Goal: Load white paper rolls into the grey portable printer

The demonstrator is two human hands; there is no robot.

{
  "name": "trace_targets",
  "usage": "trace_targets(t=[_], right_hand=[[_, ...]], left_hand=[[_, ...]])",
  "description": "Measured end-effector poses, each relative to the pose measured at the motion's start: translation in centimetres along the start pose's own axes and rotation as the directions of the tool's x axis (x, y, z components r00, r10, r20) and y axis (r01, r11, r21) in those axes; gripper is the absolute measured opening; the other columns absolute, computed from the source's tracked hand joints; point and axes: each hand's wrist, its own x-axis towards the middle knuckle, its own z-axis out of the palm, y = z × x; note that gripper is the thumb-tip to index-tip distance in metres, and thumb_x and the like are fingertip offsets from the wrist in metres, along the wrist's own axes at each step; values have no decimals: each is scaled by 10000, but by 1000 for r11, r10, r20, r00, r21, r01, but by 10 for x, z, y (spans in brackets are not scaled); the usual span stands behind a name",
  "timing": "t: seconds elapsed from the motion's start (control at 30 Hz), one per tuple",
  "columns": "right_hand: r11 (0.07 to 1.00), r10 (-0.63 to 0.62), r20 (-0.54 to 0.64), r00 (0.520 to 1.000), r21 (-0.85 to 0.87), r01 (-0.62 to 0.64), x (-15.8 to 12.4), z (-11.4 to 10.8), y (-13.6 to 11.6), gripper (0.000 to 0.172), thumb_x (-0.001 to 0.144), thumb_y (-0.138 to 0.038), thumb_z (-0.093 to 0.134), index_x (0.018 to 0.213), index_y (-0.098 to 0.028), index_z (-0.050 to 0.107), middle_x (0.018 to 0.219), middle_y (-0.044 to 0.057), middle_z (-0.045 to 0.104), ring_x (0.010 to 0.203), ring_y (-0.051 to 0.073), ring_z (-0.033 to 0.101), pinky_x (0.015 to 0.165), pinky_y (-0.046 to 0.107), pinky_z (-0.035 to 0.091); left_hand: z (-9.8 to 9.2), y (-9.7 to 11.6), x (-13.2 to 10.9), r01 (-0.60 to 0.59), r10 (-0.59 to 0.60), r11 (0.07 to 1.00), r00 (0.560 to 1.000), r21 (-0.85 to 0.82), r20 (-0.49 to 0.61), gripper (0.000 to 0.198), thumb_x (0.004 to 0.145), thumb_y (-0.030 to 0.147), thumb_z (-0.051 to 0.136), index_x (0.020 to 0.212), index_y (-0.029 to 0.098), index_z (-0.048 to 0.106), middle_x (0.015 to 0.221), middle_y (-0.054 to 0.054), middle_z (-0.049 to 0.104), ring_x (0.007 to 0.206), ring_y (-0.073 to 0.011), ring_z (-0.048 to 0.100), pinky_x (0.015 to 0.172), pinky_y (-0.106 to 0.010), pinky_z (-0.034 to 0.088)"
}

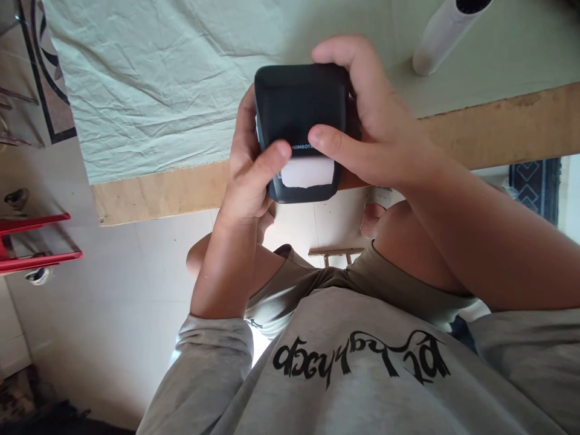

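Between both hands I hold a dark label printer (301,103) with "NIIMBOT" lettered on its lid. A strip of white label paper (308,173) with a torn-looking edge sticks out below the lid. My left hand (254,160) wraps its left side, the thumb pressing beside the lettering. My right hand (367,121) grips the right side, its thumb lying over the end of the lettering and a finger at the top corner. The printer's underside and most of my left fingers are hidden.
Ahead is a table with a pale green cloth (158,78) and a wooden edge (163,199). A white cylinder (446,36) with a dark end stands on it at the right. A red frame (40,244) on wheels is at the left on the tiled floor (122,314).
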Motion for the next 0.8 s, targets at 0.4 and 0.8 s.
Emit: trace_targets(t=[0.4, 0.8], right_hand=[[997, -79, 41, 996, 23, 79, 4, 1, 10, 745, 818, -511, 565, 1355, -52, 328, 1388, 85, 438, 1216, 88, 512, 1091, 235, 460], [987, -144, -9, 990, 71, 144, 4, 4, 10, 690, 846, -502, 472, 1328, -20, 360, 1323, 103, 484, 1147, 75, 522, 1047, 217, 459]], left_hand=[[-6, 2, 6, 8, -8, 1000, 1000, 22, 9, 173, 855, 304, 629, 1001, 211, 620, 857, -16, 673, 849, -179, 684, 684, -252, 511], [10, 14, 1, 149, -150, 985, 989, -89, -13, 178, 942, 294, 469, 1016, 194, 597, 1064, -43, 696, 1336, -243, 513, 1089, -371, 474]])
